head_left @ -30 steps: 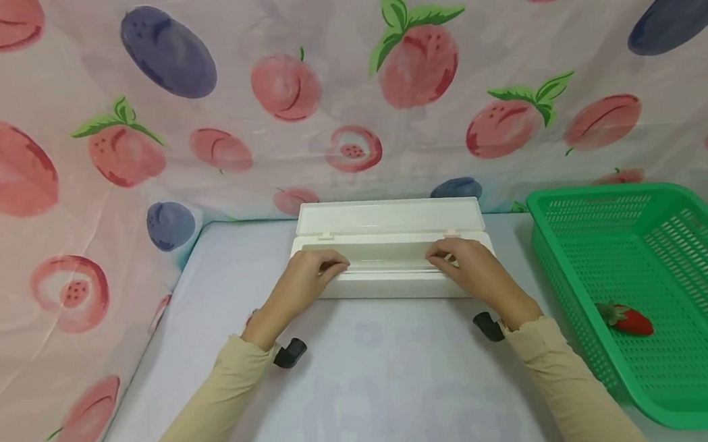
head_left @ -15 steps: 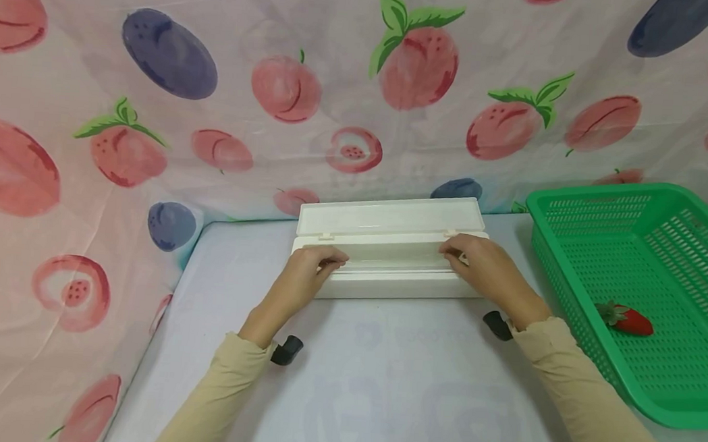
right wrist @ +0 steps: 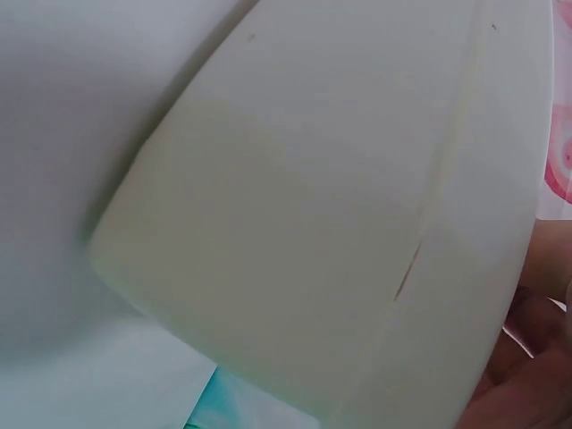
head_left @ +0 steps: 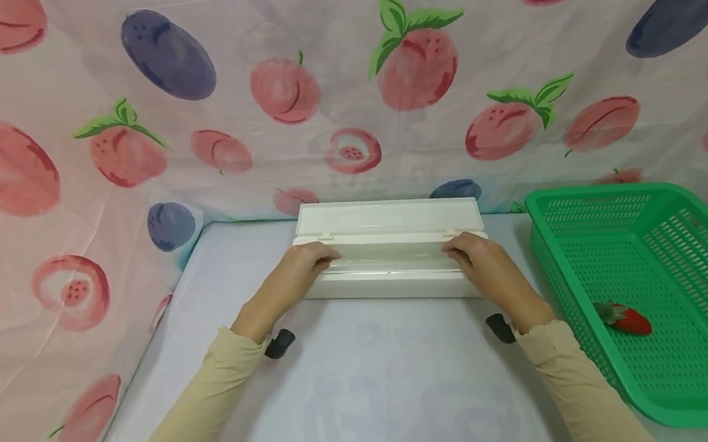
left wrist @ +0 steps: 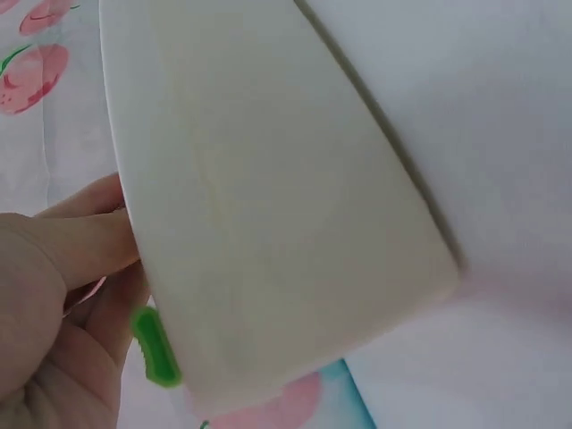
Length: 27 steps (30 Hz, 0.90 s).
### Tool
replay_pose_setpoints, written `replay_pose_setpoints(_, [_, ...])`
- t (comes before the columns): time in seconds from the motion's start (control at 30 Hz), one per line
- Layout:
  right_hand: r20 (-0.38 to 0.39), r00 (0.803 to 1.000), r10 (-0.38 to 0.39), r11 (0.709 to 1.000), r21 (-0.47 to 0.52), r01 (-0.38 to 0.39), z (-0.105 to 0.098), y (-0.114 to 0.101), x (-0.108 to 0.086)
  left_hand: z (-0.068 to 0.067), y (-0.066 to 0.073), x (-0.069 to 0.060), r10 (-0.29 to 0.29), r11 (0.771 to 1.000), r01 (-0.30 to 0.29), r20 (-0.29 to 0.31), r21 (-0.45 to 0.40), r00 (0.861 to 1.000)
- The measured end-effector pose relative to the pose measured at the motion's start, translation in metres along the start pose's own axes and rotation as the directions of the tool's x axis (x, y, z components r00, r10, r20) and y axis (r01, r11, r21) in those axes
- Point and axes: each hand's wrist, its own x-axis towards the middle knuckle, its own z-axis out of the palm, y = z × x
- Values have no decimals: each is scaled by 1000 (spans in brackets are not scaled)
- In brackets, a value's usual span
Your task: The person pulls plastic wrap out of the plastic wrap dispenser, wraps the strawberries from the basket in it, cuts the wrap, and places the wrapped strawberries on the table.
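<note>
A long white cling film dispenser box [head_left: 395, 289] lies across the far part of the table, its hinged lid [head_left: 391, 216] raised at the back. Clear, shiny cling film [head_left: 391, 257] shows faintly over its opening. At the box's left end my left hand [head_left: 293, 271] pinches the film between thumb and fingers. My right hand [head_left: 490, 264] pinches it near the right end. A small green slide piece [left wrist: 156, 347] sits on the box edge beside my left fingers in the left wrist view. In the right wrist view the box wall [right wrist: 295, 197] hides most of my right hand.
A green perforated basket [head_left: 568, 302] stands to the right, holding a red strawberry [head_left: 630, 320]. Fruit-printed cloth [head_left: 355, 99] hangs behind and to the left of the white table [head_left: 381, 371]. Black wrist mounts [head_left: 279, 343] hang under both cuffs.
My left hand has shifted left toward the box's left end, and my right hand slightly right, so they stand farther apart. The box and basket stay in place.
</note>
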Motion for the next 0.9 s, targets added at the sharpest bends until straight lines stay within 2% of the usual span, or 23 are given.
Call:
replay_pose_setpoints(0.17, [9, 1000, -15, 1000, -1, 15, 0, -1, -1, -5, -5, -3, -37, 997, 37, 6, 72, 999])
replay_pose_setpoints(0.27, [11, 1000, -19, 1000, -16, 20, 0, 0, 0, -5, -9, -6, -65, 995, 65, -2, 76, 998])
replay_pose_setpoints(0.37, [15, 999, -39, 998, -48, 39, 2, 0, 0, -4, -13, -9, -68, 995, 69, -12, 76, 998])
replay_pose_setpoints(0.53, [20, 998, -56, 994, -91, 58, 2, 1, 0, -2, -17, -13, -25, 997, 29, -52, 76, 998])
replay_pose_setpoints(0.7, [21, 1000, 3, 998, -58, -1, 0, -1, -3, -1, -20, -16, 8, 998, -1, -106, 62, 994])
replay_pose_setpoints(0.8, [14, 999, 38, 999, -21, -38, 0, -1, -4, -1, -21, -16, 37, 998, -29, -158, 48, 987])
replay_pose_setpoints(0.9, [-9, 999, 40, 999, 12, -40, -1, -2, -5, -2, -21, -14, 69, 997, -64, -216, 33, 974])
